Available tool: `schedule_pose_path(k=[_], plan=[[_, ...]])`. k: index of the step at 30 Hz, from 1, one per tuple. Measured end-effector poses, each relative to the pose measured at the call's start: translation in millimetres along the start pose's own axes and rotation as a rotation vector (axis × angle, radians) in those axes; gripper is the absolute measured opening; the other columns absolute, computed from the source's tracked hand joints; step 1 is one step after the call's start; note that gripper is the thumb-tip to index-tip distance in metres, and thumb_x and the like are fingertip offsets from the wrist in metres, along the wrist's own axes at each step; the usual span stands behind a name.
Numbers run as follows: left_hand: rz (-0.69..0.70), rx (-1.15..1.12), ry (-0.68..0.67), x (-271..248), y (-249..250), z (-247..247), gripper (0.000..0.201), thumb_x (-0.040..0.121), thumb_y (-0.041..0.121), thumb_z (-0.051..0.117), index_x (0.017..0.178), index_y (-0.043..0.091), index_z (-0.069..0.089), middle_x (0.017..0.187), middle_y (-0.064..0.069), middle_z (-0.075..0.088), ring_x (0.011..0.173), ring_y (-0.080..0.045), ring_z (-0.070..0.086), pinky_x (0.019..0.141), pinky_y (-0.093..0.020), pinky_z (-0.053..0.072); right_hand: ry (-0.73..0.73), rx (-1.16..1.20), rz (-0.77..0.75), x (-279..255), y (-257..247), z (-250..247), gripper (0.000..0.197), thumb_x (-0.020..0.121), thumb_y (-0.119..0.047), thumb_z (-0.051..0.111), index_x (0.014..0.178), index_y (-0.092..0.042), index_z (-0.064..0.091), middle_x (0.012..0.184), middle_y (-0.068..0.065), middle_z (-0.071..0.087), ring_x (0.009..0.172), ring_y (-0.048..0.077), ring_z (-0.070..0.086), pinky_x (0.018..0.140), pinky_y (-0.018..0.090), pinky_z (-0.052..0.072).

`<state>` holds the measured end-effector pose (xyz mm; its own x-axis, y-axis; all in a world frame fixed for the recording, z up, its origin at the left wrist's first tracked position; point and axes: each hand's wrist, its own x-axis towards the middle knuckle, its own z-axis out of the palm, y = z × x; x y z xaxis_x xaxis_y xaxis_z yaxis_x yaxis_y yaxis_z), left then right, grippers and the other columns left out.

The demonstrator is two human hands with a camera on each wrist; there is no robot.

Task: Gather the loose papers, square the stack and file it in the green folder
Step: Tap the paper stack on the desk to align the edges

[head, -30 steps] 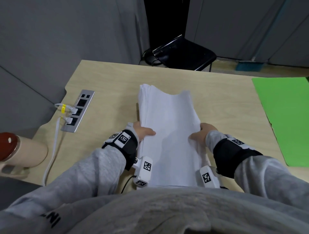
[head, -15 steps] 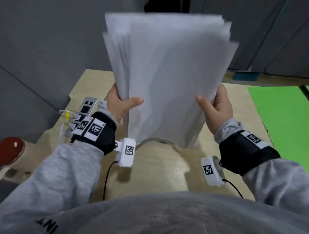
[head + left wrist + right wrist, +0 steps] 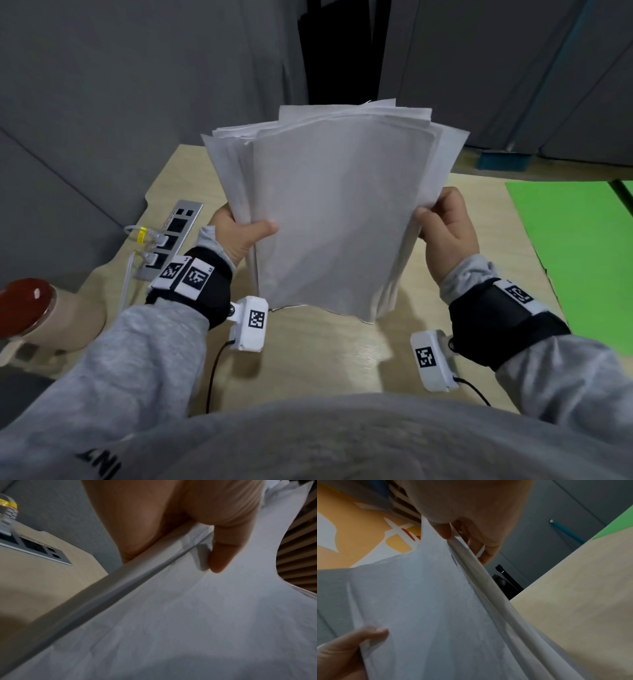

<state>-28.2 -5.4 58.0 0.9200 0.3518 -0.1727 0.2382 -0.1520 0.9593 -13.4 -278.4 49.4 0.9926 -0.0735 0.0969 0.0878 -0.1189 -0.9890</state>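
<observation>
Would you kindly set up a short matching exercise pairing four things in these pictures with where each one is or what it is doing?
Things:
1. paper stack
2. green folder
3. power strip
4. right hand

Places or states:
A. flat on the table at the far right
B. set in the table at the left, white cables plugged in
C. held upright above the table, sheet edges uneven
D. grips one side edge of the sheets

Pairs: 1-C, 2-A, 3-B, 4-D

A silver socket strip (image 3: 169,238) with white cables (image 3: 127,274) plugged in sits on the wooden table (image 3: 318,356).
</observation>
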Motion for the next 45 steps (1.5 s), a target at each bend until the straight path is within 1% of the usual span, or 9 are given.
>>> schedule_pose_path(k=[5,9,20,23,25,32,37,41,45], plan=[[0.015,-0.007,-0.018,-1,0,0,0.053,0.035,0.033,0.077,0.085,0.023,0.061,0.093,-0.009,0.069,0.095,-0.033,0.066,0.091,-0.051,0.052,-0.006,-0.064,-0.184,1,-14,7,0.028,0.093,-0.007,0.045,0.084,-0.034,0.047,0.069,-0.03,0.056,0.063,-0.01,0.046,0.061,0.009,0.038],[0.011,-0.013,-0.037,-2,-3,-6,0.054,0.037,0.029,0.079,0.088,0.016,0.066,0.099,-0.017,0.07,0.097,-0.038,0.066,0.091,-0.056,0.051,0.011,-0.014,-0.248,9,-24,5,0.03,0.096,-0.008,0.045,0.086,-0.036,0.052,0.074,-0.019,0.056,0.067,0.002,0.047,0.062,0.02,0.039],[0.166,-0.163,0.121,-2,27,1,0.028,0.058,0.023,0.08,0.083,0.022,0.067,0.076,0.008,0.074,0.075,-0.011,0.071,0.076,-0.032,0.056,-0.008,0.17,-0.087,21,-51,10,0.018,0.089,-0.033,0.04,0.086,-0.021,0.052,0.072,-0.025,0.068,0.073,-0.012,0.06,0.073,0.007,0.047],[0.246,-0.103,0.144,-2,38,-3,0.022,0.063,0.026,0.078,0.081,0.027,0.066,0.07,0.015,0.073,0.073,-0.008,0.07,0.076,-0.032,0.056,-0.09,0.164,-0.181,17,-58,12,0.093,0.069,-0.079,0.051,0.131,-0.01,0.042,0.125,-0.002,0.053,0.111,0.003,0.055,0.1,0.026,0.041],[0.262,-0.077,0.152,-6,42,-1,0.025,0.063,0.027,0.078,0.084,0.029,0.063,0.074,0.014,0.071,0.074,-0.007,0.069,0.076,-0.032,0.056,-0.119,0.1,-0.25,10,-54,12,0.11,0.057,-0.089,0.045,0.136,-0.015,0.03,0.124,-0.012,0.047,0.108,-0.018,0.049,0.095,0.007,0.035],[0.068,0.118,0.084,-25,16,6,0.03,0.073,0.026,0.076,0.096,0.015,0.061,0.09,-0.003,0.064,0.09,-0.025,0.063,0.067,-0.022,0.042,-0.308,-0.131,-0.314,2,-23,11,0.112,0.069,-0.087,0.032,0.143,-0.003,0.026,0.137,-0.012,0.037,0.122,-0.023,0.033,0.099,0.001,0.028],[0.13,0.064,0.159,-26,35,5,0.024,0.08,0.031,0.069,0.096,0.018,0.057,0.079,0.006,0.058,0.069,-0.011,0.057,0.048,0.0,0.038,-0.168,-0.245,-0.262,1,-27,22,0.08,0.07,-0.051,0.075,0.133,-0.012,0.046,0.121,-0.003,0.06,0.104,-0.004,0.054,0.081,-0.002,0.039],[0.227,-0.119,0.057,-16,34,-3,0.044,0.058,0.031,0.081,0.098,0.02,0.066,0.086,0.009,0.071,0.086,-0.015,0.069,0.076,-0.025,0.056,0.009,0.018,-0.227,4,-35,22,0.068,0.071,-0.034,0.078,0.128,-0.015,0.047,0.115,-0.004,0.063,0.106,0.009,0.062,0.088,0.021,0.051],[0.159,0.095,-0.031,-18,19,-3,0.041,0.067,0.02,0.08,0.103,0.011,0.064,0.085,0.011,0.067,0.085,-0.005,0.067,0.061,-0.008,0.047,-0.044,-0.041,-0.068,0,-26,25,0.059,0.072,-0.032,0.075,0.124,-0.021,0.049,0.11,-0.006,0.064,0.104,0.013,0.063,0.088,0.03,0.051]])
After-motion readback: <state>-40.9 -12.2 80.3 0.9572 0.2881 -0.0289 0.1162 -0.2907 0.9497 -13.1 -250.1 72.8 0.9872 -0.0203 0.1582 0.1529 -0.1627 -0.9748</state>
